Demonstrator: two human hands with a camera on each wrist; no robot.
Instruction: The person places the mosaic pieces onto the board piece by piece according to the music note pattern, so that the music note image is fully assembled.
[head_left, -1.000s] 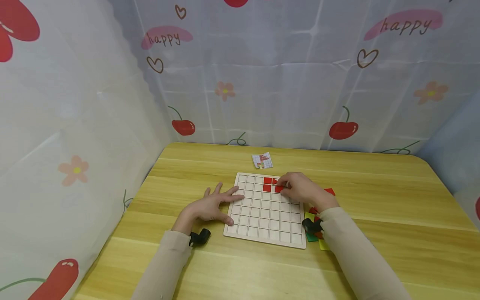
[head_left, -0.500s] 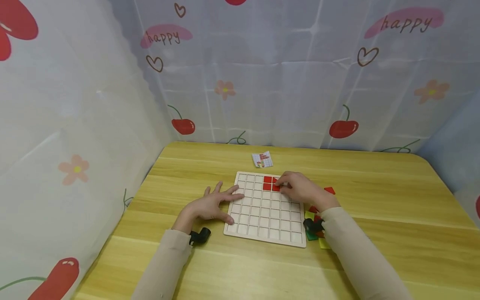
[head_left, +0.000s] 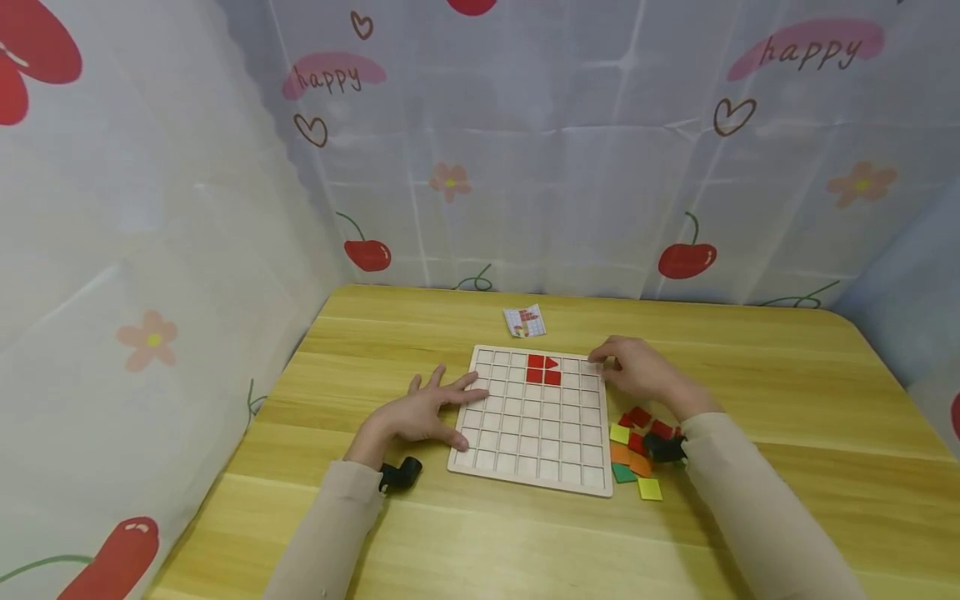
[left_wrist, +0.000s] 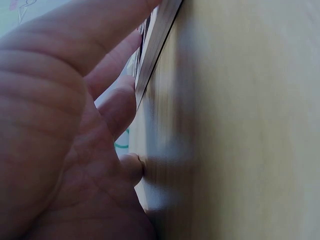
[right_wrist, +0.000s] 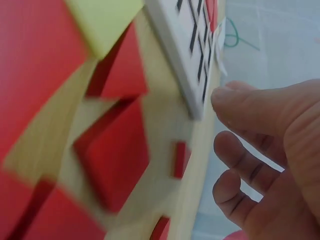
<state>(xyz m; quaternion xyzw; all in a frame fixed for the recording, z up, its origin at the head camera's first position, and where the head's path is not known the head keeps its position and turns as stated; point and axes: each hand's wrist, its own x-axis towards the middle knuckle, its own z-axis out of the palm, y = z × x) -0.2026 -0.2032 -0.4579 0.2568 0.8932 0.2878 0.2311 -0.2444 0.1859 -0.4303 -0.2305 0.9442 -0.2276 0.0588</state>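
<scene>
A pale wooden grid board (head_left: 517, 429) lies on the table. Three red square tiles (head_left: 535, 376) and a red triangle tile (head_left: 551, 363) sit together in its cells near the far edge. My left hand (head_left: 420, 414) is spread at the board's left side, fingertips and thumb resting on its rim; the left wrist view shows the palm and the board's side (left_wrist: 152, 55). At the far right corner of the board hovers my right hand (head_left: 637, 371), fingers loosely bent. In the right wrist view nothing shows between its thumb and fingers (right_wrist: 250, 175).
Right of the board lies a loose pile of red, yellow (head_left: 619, 433), orange (head_left: 640, 464) and green (head_left: 623, 473) tiles. Part of it is hidden by the black wrist camera (head_left: 663, 447). A small printed pattern card (head_left: 524, 321) lies beyond the board. A patterned curtain (head_left: 525, 167) surrounds the table.
My right hand has let go of a red square tile, now flat in its cell beside the others, and moved right to the board's corner. The left hand has stayed still.
</scene>
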